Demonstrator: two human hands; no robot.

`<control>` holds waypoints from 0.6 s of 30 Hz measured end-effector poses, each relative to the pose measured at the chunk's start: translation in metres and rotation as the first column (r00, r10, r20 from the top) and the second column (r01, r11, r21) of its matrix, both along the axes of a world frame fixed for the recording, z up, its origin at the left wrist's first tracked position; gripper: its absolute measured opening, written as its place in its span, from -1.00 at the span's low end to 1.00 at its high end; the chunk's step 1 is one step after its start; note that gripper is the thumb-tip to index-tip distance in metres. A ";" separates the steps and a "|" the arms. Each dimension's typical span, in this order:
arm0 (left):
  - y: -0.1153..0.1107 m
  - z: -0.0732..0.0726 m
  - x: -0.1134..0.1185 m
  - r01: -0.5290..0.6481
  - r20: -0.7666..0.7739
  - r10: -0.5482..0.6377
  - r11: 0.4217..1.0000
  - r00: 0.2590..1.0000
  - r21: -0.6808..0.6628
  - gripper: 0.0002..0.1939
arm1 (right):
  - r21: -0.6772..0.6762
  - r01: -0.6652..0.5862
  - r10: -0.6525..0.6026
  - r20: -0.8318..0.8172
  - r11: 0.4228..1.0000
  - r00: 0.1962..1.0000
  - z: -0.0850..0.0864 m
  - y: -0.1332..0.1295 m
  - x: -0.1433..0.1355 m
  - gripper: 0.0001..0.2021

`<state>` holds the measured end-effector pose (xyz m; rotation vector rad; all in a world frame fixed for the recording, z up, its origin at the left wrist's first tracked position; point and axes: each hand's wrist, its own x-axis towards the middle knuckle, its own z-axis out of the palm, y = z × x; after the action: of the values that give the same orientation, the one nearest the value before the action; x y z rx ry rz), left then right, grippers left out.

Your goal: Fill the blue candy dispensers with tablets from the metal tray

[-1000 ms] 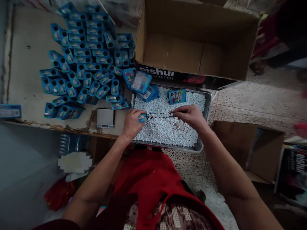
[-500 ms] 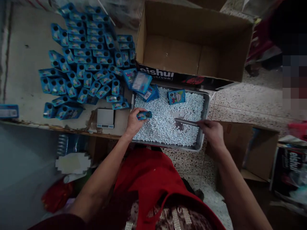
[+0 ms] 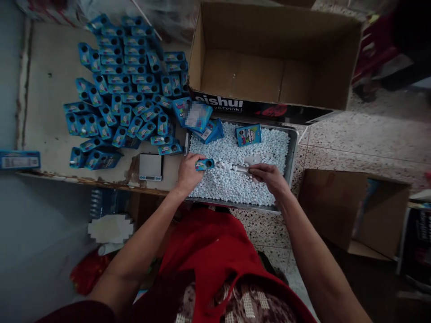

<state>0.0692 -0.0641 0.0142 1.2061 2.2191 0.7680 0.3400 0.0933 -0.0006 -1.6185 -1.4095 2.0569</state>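
Note:
My left hand (image 3: 190, 174) is closed around a small blue candy box (image 3: 204, 164), whose end with a dark round hole faces right. In my right hand (image 3: 269, 176) is a narrow metal scoop (image 3: 239, 168). Its loaded tip carries white pellets and lies close to the box's hole. Both hands are over a metal tray (image 3: 292, 152) filled with small white candy pellets (image 3: 232, 190). Another blue box (image 3: 248, 135) lies on the pellets at the back, and several more lie at the tray's back left corner.
Many blue boxes (image 3: 126, 98) stand grouped on the worktable (image 3: 47, 98) at left. A small digital scale (image 3: 150, 166) sits near the table's front edge. Behind the tray is a large open cardboard box (image 3: 259, 72); another carton (image 3: 332, 206) is at right.
My right hand has moved left, bringing the scoop with pellets from the tray's right part up to the box. My left hand still holds the box in nearly the same place.

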 end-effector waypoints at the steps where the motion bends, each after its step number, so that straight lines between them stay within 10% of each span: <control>1: 0.001 0.000 0.002 0.018 0.005 -0.018 1.000 1.000 0.012 -0.55 | 0.040 -0.046 0.046 -0.005 0.998 0.999 0.012 0.004 -0.003 -0.66; 5: 0.003 0.002 0.009 0.057 -0.021 -0.057 0.998 0.998 0.032 -0.52 | 0.328 -0.306 0.280 0.126 0.894 0.952 0.062 0.011 -0.032 -0.79; 13: -0.011 -0.007 0.015 -0.035 0.035 0.030 0.989 0.999 0.146 -0.59 | 0.641 -0.664 0.395 0.536 0.385 0.746 0.157 -0.030 -0.091 -0.82; 18: -0.058 -0.001 -0.002 -0.325 0.003 0.331 0.925 0.944 0.197 -0.60 | 0.644 -0.471 0.191 0.457 0.603 0.869 0.113 -0.011 0.000 -0.71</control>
<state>0.0673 -0.1220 0.0132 0.9424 2.4517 1.1292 0.3396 0.0818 0.1129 -1.4131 -2.4217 1.0055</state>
